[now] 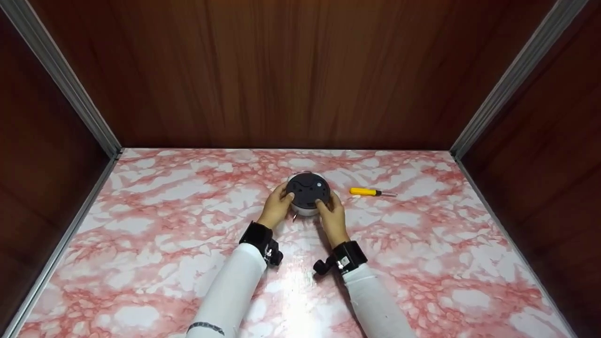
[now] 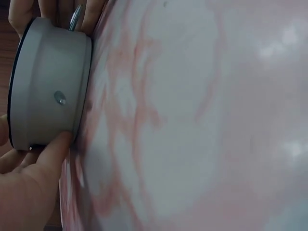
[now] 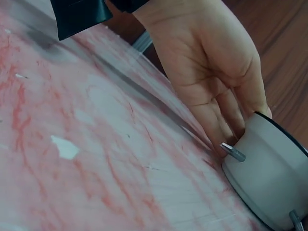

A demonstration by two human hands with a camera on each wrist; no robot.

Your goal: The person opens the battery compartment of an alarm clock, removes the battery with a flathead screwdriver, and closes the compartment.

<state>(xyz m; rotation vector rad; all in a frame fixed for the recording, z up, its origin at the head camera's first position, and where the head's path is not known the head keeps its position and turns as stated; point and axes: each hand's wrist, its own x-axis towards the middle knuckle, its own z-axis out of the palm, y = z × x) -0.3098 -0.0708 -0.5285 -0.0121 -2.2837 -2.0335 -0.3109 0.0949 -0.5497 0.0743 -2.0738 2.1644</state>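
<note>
One round device (image 1: 307,188) sits between your two hands, a little beyond the middle of the tabletop, with its black side facing up and its pale wall below. That black side carries a curved line, several small recesses and a small pale round spot toward its far right. Metal pegs stick out of the pale wall; your right wrist view shows one peg (image 3: 233,152) just beside your fingers and a second at the bottom edge of the picture. You cannot tell from these views whether the device's lower rim touches the tabletop or is held just above it.

Your left hand (image 1: 276,207) grips the device from the left, thumb over the edge of the black side and fingers curled against the wall. Your right hand (image 1: 333,219) grips it from the right in the same manner, its thumb on the near right part of the black side.

To the right of the device, apart from your right hand, a screwdriver (image 1: 365,192) lies on the tabletop (image 1: 164,253), yellow handle toward you both, device and hands, and shaft pointing right. The tabletop has a red and white marbled pattern.

You wear a black strap on each wrist and white sleeves, the left sleeve (image 1: 232,284) bearing a dark mark. Brown wood-grain panels (image 1: 291,75) stand behind and at both sides.
</note>
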